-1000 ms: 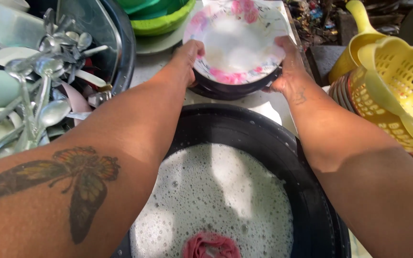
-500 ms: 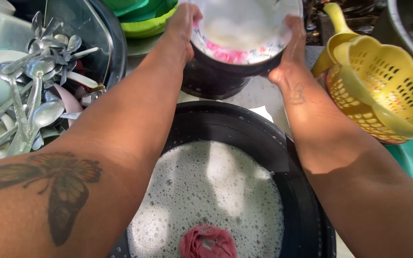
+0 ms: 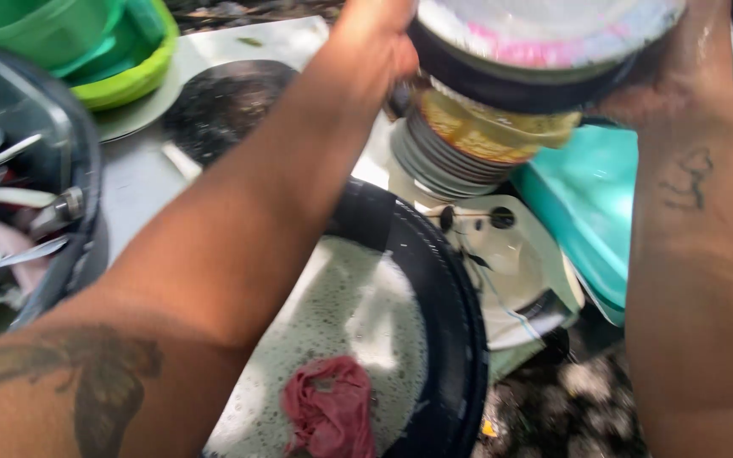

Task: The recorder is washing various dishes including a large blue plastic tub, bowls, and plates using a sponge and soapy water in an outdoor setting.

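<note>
My left hand [image 3: 373, 53] and my right hand [image 3: 682, 75] grip opposite sides of a black pot [image 3: 502, 85], held up at the top right. A white plate with pink flowers [image 3: 553, 24] lies on the pot. Right under it stands a stack of plates [image 3: 451, 161] with a yellowish one [image 3: 502, 129] on top. Whether the pot touches the stack is blurred. Below my arms sits a black basin [image 3: 447, 305] of soapy water with a pink cloth [image 3: 328, 407] floating in it.
A metal tub [image 3: 61, 144] holding several spoons stands at the left. Green bowls [image 3: 86, 42] are stacked at the top left. A teal tub [image 3: 587, 195] and a white lid-like object [image 3: 511, 254] lie right of the basin. Dark ground shows at the bottom right.
Both hands have lifted the black pot with the plate off the table and carried it to the right, over the plate stack. The view has swung right; the yellow strainer is out of sight.
</note>
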